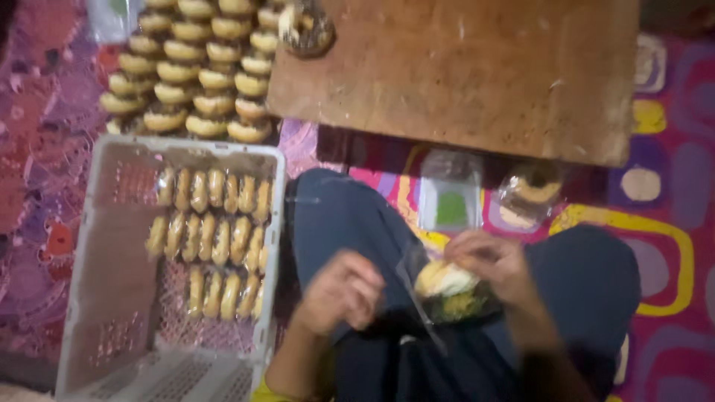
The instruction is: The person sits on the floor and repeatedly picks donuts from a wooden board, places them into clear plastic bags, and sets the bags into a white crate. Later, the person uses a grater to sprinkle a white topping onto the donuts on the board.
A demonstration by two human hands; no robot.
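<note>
The right hand (495,264) is closed on a filled bun (445,281) in a clear plastic wrapper (456,305), over the lap. The left hand (344,290) is half curled beside it; whether it pinches the wrapper I cannot tell. It seems the wrapping step. Wrapped buns fill the far-right corner of the white crate (104,246).

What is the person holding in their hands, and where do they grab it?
The right hand holds a wrapped bun by its top right edge. The left hand is curled beside it; the blur hides whether it pinches the wrapper.
</note>
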